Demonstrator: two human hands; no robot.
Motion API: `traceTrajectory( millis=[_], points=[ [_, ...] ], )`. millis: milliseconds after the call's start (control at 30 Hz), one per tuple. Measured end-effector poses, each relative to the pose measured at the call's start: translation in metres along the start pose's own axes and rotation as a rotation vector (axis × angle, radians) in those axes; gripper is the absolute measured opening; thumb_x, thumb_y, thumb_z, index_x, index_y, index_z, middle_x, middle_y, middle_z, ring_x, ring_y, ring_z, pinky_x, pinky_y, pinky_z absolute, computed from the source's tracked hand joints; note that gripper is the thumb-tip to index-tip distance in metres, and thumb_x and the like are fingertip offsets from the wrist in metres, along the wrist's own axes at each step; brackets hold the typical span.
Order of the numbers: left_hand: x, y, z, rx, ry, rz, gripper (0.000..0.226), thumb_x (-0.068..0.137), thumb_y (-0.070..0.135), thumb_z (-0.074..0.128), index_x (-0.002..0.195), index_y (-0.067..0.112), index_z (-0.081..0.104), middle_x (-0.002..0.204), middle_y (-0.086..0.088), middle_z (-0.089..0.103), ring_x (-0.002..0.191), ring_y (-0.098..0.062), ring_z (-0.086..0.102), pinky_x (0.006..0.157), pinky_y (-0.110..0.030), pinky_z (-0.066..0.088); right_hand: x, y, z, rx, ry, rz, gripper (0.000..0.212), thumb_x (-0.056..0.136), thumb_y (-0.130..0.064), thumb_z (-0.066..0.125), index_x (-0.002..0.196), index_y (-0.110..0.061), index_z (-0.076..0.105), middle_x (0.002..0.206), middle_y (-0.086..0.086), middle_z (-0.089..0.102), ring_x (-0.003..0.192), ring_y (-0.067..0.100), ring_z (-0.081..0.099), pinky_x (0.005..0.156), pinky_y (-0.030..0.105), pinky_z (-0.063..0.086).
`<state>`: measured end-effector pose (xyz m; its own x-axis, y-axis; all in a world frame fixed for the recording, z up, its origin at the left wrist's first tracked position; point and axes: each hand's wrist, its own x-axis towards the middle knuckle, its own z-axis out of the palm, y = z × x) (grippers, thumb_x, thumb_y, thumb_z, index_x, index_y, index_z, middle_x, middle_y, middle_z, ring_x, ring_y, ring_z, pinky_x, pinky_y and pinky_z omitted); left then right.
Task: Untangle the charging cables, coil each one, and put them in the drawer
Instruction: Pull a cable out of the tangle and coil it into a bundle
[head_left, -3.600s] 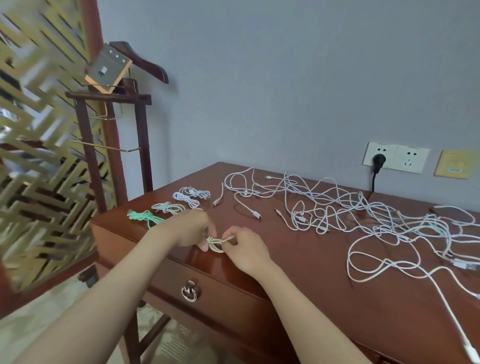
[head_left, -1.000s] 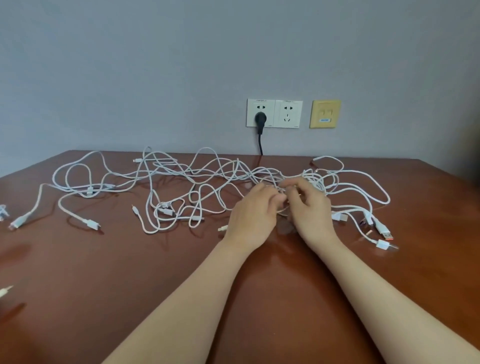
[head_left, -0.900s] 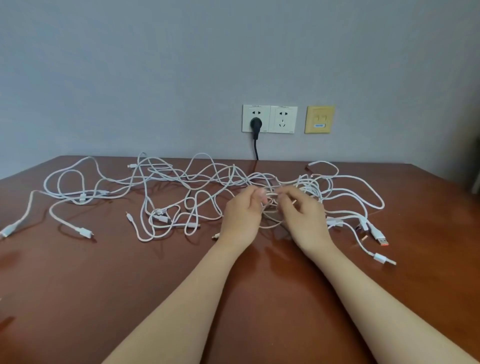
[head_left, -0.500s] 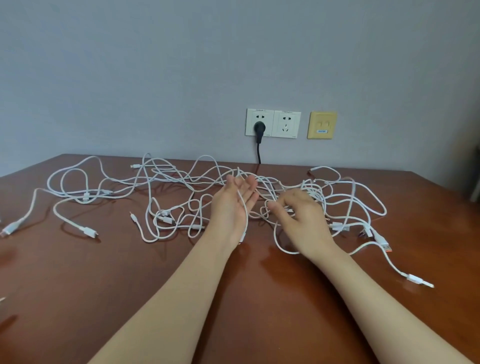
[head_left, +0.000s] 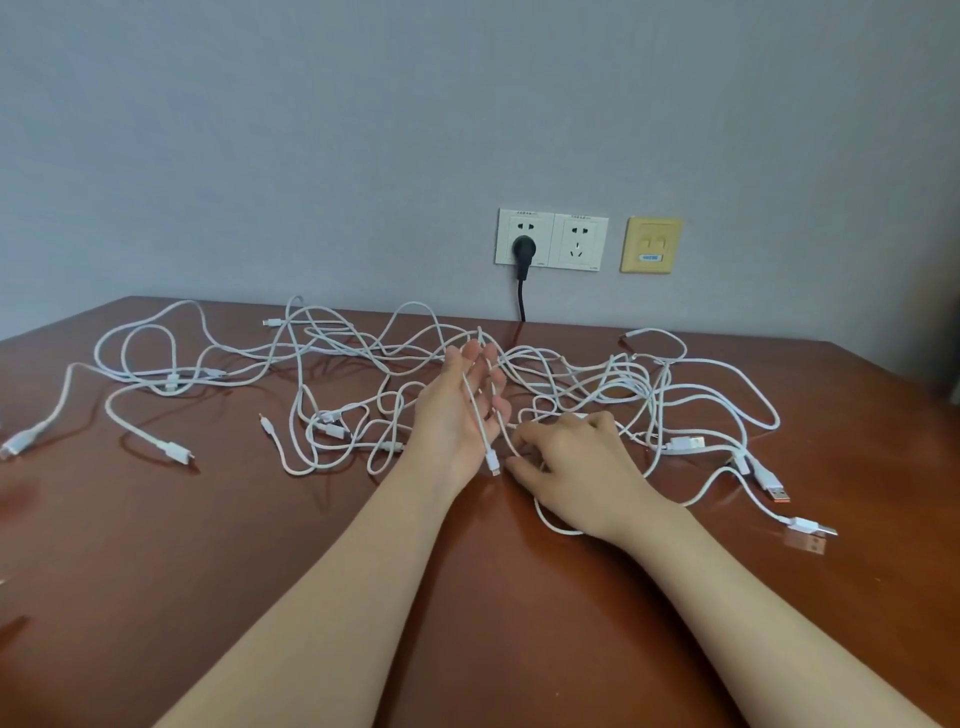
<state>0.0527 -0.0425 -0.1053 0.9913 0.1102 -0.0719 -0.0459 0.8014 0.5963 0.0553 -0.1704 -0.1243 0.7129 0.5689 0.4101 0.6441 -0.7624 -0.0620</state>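
Thin white charging cables (head_left: 613, 379) sprawl tangled across the table (head_left: 208, 571). The left hand (head_left: 457, 410) is spread, one strand crossing its palm. The right hand (head_left: 576, 462) bends over strands, grip unclear.

Bare table (head_left: 260, 571) before hands, tangled cables (head_left: 363, 358) behind

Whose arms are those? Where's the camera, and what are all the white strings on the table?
Those arms belong to a person, and the camera sits on that person's head, so you look down as they do. The strings are white charging cables, all tangled on a brown wooden table. The left hand is held open, with one cable lying across its palm. The right hand rests on the tangle with bent fingers; whether it pinches a cable, I cannot tell. On the wall behind, a black plug sits in a socket.
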Motion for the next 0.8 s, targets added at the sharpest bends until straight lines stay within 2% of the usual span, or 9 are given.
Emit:
traceTrajectory(
  millis=[67,167,233,300,433,533,600,700,800],
  points=[
    [0.0,-0.003,0.002,0.116,-0.008,0.029,0.025,0.1,0.031,0.037,0.092,0.017,0.057,0.082,0.004,0.061,0.038,-0.001,0.041,0.034,-0.011,0.028,-0.001,-0.002,-0.001,0.009,0.018,-0.074,0.018,0.096,-0.034,0.04,0.083,-0.023,0.047,0.083,-0.004,0.061,0.09,0.018,0.053,0.08,0.032,0.019],
    [-0.003,-0.004,0.006,0.267,-0.057,0.065,0.026,0.102,0.027,0.034,0.095,0.016,0.057,0.081,0.003,0.058,0.031,0.0,0.026,0.03,-0.01,0.017,-0.002,-0.004,-0.003,0.02,0.041,-0.141,0.023,0.095,-0.038,0.035,0.078,-0.024,0.043,0.074,-0.005,0.064,0.079,0.021,0.057,0.078,0.03,0.019],
    [-0.002,-0.001,0.005,0.241,-0.086,0.068,0.025,0.101,0.027,0.034,0.096,0.017,0.057,0.077,0.003,0.055,0.031,0.0,0.024,0.03,-0.011,0.016,-0.001,-0.003,-0.007,0.089,0.084,-0.107,0.024,0.086,-0.043,0.036,0.073,-0.025,0.045,0.052,-0.009,0.049,0.061,0.02,0.051,0.073,0.029,0.022],
    [-0.001,0.002,0.003,0.211,-0.102,0.067,0.024,0.101,0.028,0.035,0.097,0.018,0.057,0.072,0.004,0.053,0.031,0.0,0.024,0.031,-0.01,0.017,-0.001,-0.002,-0.012,0.159,0.123,-0.056,0.026,0.079,-0.042,0.042,0.068,-0.022,0.053,0.043,-0.01,0.034,0.049,0.012,0.038,0.066,0.025,0.023],
    [0.004,0.007,-0.004,0.207,-0.082,0.092,0.025,0.102,0.03,0.031,0.097,0.02,0.054,0.059,0.007,0.047,0.031,0.0,0.023,0.03,-0.011,0.017,-0.005,0.003,-0.022,0.111,-0.016,-0.011,0.014,0.081,-0.03,0.054,0.071,-0.02,0.052,0.054,-0.006,0.046,0.065,0.019,0.045,0.068,0.023,0.023],
    [0.007,0.013,-0.006,0.255,-0.041,0.108,0.026,0.102,0.031,0.031,0.096,0.021,0.054,0.052,0.008,0.043,0.03,0.0,0.021,0.029,-0.011,0.016,-0.006,0.011,-0.027,0.202,-0.024,0.042,0.012,0.082,-0.025,0.057,0.07,-0.025,0.054,0.069,-0.003,0.062,0.074,0.02,0.055,0.066,0.026,0.033],
    [0.007,0.012,-0.004,0.406,-0.02,0.109,0.026,0.103,0.03,0.031,0.097,0.021,0.055,0.052,0.007,0.043,0.032,-0.001,0.02,0.029,-0.012,0.015,-0.006,0.013,-0.028,0.23,-0.009,0.017,0.015,0.084,-0.027,0.059,0.069,-0.028,0.055,0.071,-0.002,0.065,0.074,0.019,0.057,0.066,0.027,0.037],
    [0.003,0.004,0.002,0.773,-0.024,0.115,0.029,0.103,0.028,0.032,0.091,0.024,0.058,0.061,0.003,0.042,0.033,-0.002,0.019,0.031,-0.013,0.015,-0.006,0.01,-0.029,0.222,0.065,-0.054,0.015,0.086,-0.033,0.06,0.075,-0.023,0.062,0.062,-0.006,0.059,0.064,0.016,0.051,0.059,0.025,0.03],
    [-0.003,-0.007,0.009,0.927,-0.096,0.069,0.033,0.103,0.029,0.032,0.085,0.025,0.059,0.061,0.002,0.042,0.032,-0.002,0.024,0.035,-0.01,0.014,-0.004,0.011,-0.029,0.209,0.185,-0.085,0.024,0.082,-0.037,0.054,0.079,-0.018,0.067,0.06,-0.009,0.055,0.063,0.016,0.051,0.058,0.025,0.027]
  ],
)
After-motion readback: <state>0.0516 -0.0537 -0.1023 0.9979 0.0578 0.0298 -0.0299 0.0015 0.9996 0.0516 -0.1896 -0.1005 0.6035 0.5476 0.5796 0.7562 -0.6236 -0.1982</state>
